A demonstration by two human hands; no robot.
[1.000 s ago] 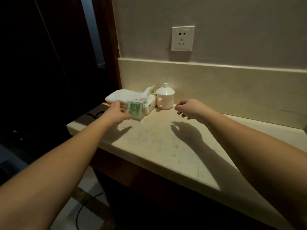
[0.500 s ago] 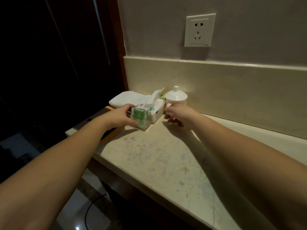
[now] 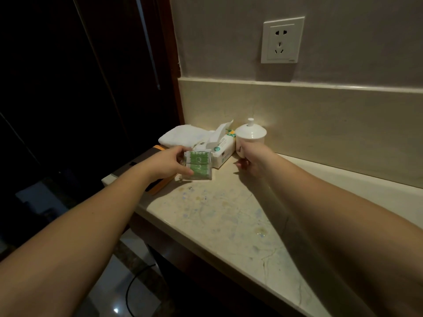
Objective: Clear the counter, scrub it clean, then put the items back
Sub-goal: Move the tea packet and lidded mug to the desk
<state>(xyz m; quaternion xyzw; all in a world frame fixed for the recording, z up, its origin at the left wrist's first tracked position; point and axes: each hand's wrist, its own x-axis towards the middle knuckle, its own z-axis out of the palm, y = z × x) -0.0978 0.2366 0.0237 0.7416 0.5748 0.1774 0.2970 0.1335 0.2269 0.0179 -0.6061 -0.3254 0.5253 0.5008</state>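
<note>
Currently your left hand (image 3: 164, 163) pinches the clear green-labelled box (image 3: 198, 165) between thumb and fingers (image 3: 183, 149), at the left end of the bench (image 3: 229, 216). Your right hand (image 3: 253, 160) sits against the lower side of the white lidded cup (image 3: 250, 138); whether its fingers are closed on the handle cannot be told, because the hand hides them. Judged from this, the clearing step is under way. Lift the box straight up before moving it sideways, so it does not drag the tissue pack (image 3: 223, 148) touching its far side. Secure the cup by its body or handle and keep it upright, because the knobbed lid appears loose-fitting. The bench is pale stone with blue-grey smears and a small wet spot near the front edge. A folded white towel (image 3: 183, 136) lies in the back corner.
</note>
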